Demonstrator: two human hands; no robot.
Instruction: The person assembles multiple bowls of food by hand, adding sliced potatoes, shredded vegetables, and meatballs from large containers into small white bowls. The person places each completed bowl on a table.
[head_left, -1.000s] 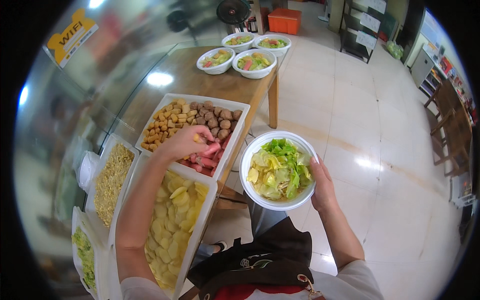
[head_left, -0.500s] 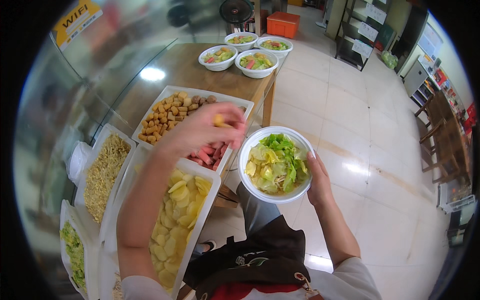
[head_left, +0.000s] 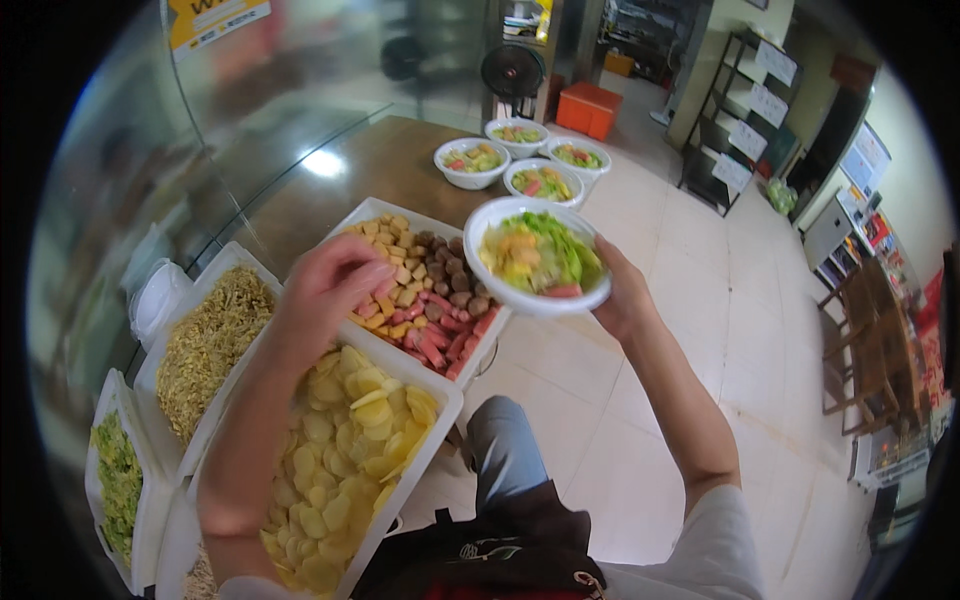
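My right hand grips the rim of a white bowl and holds it in the air beside the tray, slightly tilted. In the bowl lie shredded green lettuce, pale yellow slices, tan pieces and a pink sausage piece. My left hand hovers over the tan cubes in a white tray, its fingers bent and together. Whatever is between those fingertips, if anything, is hidden. Brown balls and pink sausage pieces share that tray.
Nearer me stands a tub of potato slices. Left of it are a tub of shredded tan food and one of chopped greens. Several filled bowls sit at the table's far end. A glass wall borders the left.
My left hand has moved left and back from beside the bowl to above the tan cubes. Tan pieces and a pink sausage piece now show in the bowl, which is closer to the tray.
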